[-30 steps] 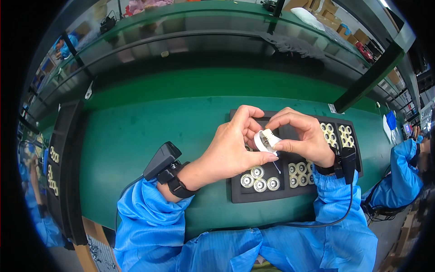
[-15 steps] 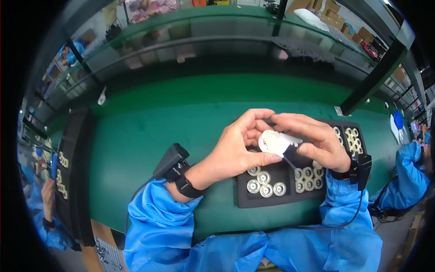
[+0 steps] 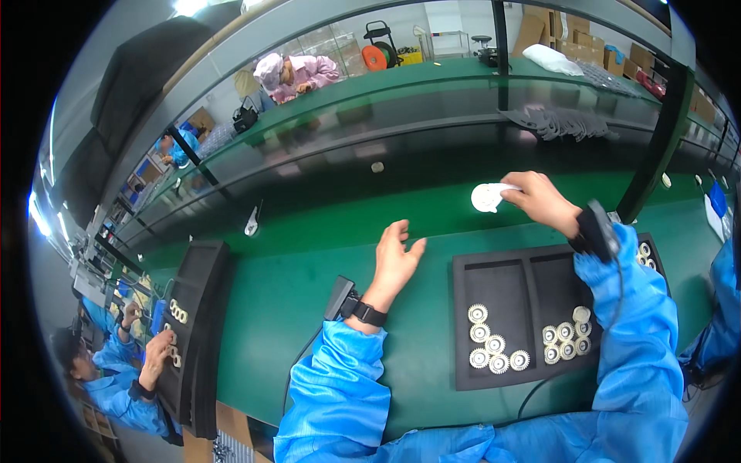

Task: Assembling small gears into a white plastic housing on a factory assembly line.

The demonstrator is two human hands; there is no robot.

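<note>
Above the bench's [image 3: 309, 289] far side, a white round part [image 3: 485, 197] is gripped at its right side by the right hand [image 3: 542, 202], perhaps to leave its face uncovered; the left hand [image 3: 394, 264] is empty, loosely spread.

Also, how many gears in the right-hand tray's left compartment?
6: three gears down its left side, one gear just right of those, two gears along the near edge. None look covered.
</note>
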